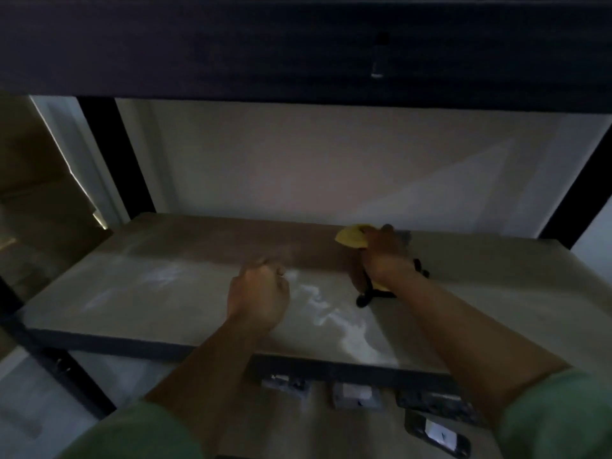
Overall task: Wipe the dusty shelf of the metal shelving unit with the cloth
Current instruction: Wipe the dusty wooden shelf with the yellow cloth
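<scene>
The dusty shelf (139, 293) is a pale board in a dark metal frame, streaked with white dust in the middle and on the left. My right hand (385, 256) is closed on a yellow cloth (351, 238) near the back of the shelf, right of centre. A black strap hangs at that wrist. My left hand (260, 294) rests on the shelf's middle with its fingers curled in, and I see nothing in it.
A dark upper shelf (298, 44) hangs low overhead. Black uprights (116, 157) stand at the back left and back right. On the lower shelf (308, 435) lie small grey boxes (356, 395) and dark devices (437, 432). A white wall is behind.
</scene>
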